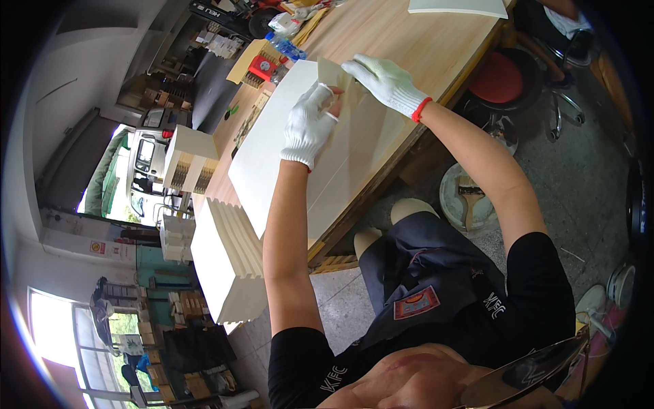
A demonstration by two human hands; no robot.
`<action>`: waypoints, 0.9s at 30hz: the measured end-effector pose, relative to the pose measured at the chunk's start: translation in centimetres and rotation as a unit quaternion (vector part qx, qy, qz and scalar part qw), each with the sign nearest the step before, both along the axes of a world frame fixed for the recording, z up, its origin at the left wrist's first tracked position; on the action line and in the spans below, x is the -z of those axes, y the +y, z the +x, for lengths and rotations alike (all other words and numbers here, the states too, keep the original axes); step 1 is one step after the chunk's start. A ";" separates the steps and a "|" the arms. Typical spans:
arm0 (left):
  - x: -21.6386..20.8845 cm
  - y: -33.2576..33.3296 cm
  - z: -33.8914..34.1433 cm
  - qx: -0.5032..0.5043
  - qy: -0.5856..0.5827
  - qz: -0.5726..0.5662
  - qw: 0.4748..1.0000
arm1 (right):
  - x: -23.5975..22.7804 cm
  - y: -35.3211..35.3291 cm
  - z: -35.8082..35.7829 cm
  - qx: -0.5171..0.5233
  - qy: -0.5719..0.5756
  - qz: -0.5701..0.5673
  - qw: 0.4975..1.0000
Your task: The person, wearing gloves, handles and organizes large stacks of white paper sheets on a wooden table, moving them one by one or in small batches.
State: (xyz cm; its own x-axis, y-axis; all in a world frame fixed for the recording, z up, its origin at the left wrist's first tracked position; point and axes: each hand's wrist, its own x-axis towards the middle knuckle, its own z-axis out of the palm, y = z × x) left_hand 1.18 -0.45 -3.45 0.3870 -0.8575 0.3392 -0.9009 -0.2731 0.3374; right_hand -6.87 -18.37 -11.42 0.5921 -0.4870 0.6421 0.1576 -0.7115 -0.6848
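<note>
The pale board (pixel 264 160) lies on the worktop (pixel 409 37), and steady, even pressure along its raised flap (pixel 329 71) should serve best, the left hand (pixel 308 126) curled there, its grip's closure impossible to tell, the right hand (pixel 386 82) flat-fingered and unclenched beside it.
</note>
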 end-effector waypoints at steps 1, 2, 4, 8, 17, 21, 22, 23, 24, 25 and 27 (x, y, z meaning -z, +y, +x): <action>0.1 0.0 0.0 -0.002 -0.003 0.003 1.000 | 0.3 0.1 0.1 0.006 -0.047 -0.011 0.999; 0.2 -0.1 0.0 0.001 -0.005 -0.002 1.000 | 0.5 0.0 0.1 0.009 -0.045 0.002 0.999; 0.3 0.0 0.1 0.004 -0.008 -0.011 1.000 | 0.2 0.3 0.0 0.011 -0.044 0.028 0.999; 0.1 0.0 0.0 0.001 0.013 -0.004 1.000 | 0.5 -0.1 0.3 -0.006 -0.039 0.017 0.999; -0.2 0.0 -0.2 -0.003 0.009 0.000 1.000 | 0.2 -0.3 -0.1 0.011 0.045 -0.008 0.999; 0.1 0.1 -0.2 0.022 -0.060 0.004 0.998 | -1.2 0.1 -1.0 0.027 0.037 -0.010 0.999; 0.2 0.3 -0.3 0.026 -0.082 0.011 0.996 | -2.0 0.0 -1.5 0.033 0.070 -0.035 0.996; 0.4 0.4 -0.1 0.028 -0.101 -0.014 0.994 | -2.4 0.0 -1.9 0.046 0.008 -0.093 0.995; 0.7 0.4 0.1 0.029 -0.121 -0.042 0.991 | -2.8 -0.1 -2.6 0.059 -0.055 -0.153 0.985; 1.0 0.6 0.0 0.029 -0.137 -0.068 0.988 | -3.6 0.2 -3.5 0.069 -0.115 -0.210 0.968; 0.5 0.8 -0.7 -0.024 -0.097 -0.040 0.994 | -3.2 2.0 -4.7 -0.005 0.018 -0.266 0.964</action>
State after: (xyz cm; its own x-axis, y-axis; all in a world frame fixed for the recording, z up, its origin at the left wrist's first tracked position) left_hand 0.44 0.31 -3.94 0.3467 -0.8070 0.4781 -0.9380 -0.2962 0.1802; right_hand -11.55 -16.39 -8.26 0.6210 -0.0882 0.7788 0.1500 -0.9619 -0.2286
